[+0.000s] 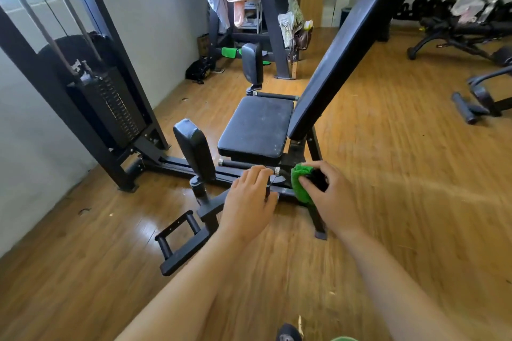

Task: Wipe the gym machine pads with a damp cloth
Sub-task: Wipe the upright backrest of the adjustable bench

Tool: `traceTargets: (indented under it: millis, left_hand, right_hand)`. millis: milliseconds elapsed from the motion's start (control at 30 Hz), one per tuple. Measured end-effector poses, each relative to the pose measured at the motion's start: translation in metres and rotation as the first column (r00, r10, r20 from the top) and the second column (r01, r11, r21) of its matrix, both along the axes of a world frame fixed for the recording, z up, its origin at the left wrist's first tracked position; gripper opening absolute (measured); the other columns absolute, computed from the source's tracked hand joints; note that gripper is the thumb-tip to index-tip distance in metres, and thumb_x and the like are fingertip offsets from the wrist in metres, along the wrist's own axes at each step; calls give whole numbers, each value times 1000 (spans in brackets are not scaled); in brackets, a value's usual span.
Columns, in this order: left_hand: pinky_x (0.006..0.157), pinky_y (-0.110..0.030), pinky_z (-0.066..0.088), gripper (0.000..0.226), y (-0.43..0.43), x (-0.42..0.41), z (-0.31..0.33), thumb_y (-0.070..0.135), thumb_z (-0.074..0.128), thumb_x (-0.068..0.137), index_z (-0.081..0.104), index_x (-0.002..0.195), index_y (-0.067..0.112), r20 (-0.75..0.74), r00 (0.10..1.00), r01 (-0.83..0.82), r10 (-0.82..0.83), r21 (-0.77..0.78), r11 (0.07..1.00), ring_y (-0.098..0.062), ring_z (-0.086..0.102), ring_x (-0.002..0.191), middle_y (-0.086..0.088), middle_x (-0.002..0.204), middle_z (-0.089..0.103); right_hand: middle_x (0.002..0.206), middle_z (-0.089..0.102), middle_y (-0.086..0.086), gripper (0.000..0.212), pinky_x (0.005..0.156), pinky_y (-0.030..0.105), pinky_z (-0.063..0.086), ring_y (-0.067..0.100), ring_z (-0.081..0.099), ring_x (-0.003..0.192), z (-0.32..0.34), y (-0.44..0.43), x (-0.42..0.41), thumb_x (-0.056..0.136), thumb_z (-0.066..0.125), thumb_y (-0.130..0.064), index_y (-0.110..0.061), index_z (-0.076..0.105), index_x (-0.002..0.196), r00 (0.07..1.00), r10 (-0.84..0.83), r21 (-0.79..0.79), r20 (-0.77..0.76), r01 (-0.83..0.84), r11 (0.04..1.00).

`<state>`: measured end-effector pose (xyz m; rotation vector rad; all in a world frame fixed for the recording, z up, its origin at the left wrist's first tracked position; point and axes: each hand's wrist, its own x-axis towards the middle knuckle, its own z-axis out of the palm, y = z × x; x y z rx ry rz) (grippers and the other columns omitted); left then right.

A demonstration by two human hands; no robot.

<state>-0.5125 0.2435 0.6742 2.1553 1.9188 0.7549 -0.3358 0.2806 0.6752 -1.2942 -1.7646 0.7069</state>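
My right hand point(324, 196) bunches the green cloth point(300, 188) low beside the seat pad point(255, 127), ready to wipe; my left hand point(249, 196) curls over the side bar point(235, 164), bracing me

I note, lower centre: right hand point(328, 192) grips green cloth point(300, 187) below seat pad point(256, 126); left hand point(249, 201) curls over handle bar point(235, 164).

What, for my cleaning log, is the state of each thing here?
Green cloth: bunched, gripped by right hand.
Left hand: fingers bent by the frame, grip unclear.
Seat pad: flat, dusty.
Back pad: reclined, dusty.
Near leg pad: upright.
Far leg pad: upright.
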Motion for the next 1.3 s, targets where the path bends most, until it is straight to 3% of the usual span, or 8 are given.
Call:
traceTargets:
  millis: [133,367,667,800,933,1033,1133,1300]
  left_hand:
    - [105,-30,34,42,62,1,10,30,54,95,47,134,18,25,1000,4,-5,38,999,-16,42,126,3,138,46]
    - [103,-24,32,40,177,8,24,33,53,96,45,134,23,77,988,127,-134,85,988,-10,40,126,8,138,44]
    - [103,-30,38,41,333,51,67,33,54,96,44,135,23,184,919,324,-348,149,934,-9,39,127,7,138,44]
    - [100,-32,41,39,380,75,87,31,54,96,46,133,20,208,879,380,-428,234,895,-9,42,122,8,132,46]
    - [96,-24,36,38,422,103,110,30,55,95,47,130,17,233,853,388,-466,314,867,-7,43,120,7,128,48]
    - [94,-21,37,38,450,125,132,35,51,93,49,126,15,239,854,349,-461,392,851,-8,46,115,4,124,50]
    - [91,-7,32,40,475,150,153,37,47,93,52,124,13,258,872,251,-417,496,831,-2,45,110,6,120,51]
    - [88,-9,36,20,502,211,188,26,49,94,54,113,23,465,837,-26,-287,558,830,5,48,104,14,110,51]
  right_hand:
    - [102,60,-9,18,81,20,48,4,54,96,23,63,4,90,64,-23,-29,59,106,999,-55,47,5,54,997]
    - [100,57,-23,21,84,19,46,-9,51,100,38,151,0,88,66,-19,-30,60,105,987,-147,100,-68,153,983]
    - [103,58,-28,22,86,34,53,-4,54,103,72,255,32,89,65,-23,-34,59,107,912,-375,168,-164,401,901]
    - [100,60,-29,22,84,33,53,-1,56,101,91,282,47,90,65,-22,-39,60,103,886,-393,180,-245,440,880]
    - [101,58,-34,26,82,28,52,-5,55,101,112,315,67,89,65,-20,-42,58,102,884,-364,209,-294,431,878]
    - [104,58,-32,27,83,26,53,-4,55,104,129,345,94,87,66,-21,-37,58,107,886,-315,262,-341,411,873]
    - [104,60,-27,32,82,20,51,0,58,104,146,375,127,84,70,-17,-32,56,108,896,-222,338,-385,361,869]
    - [98,58,-26,32,80,14,47,2,59,98,197,427,196,80,71,-16,-30,53,103,952,-28,526,-304,193,828]
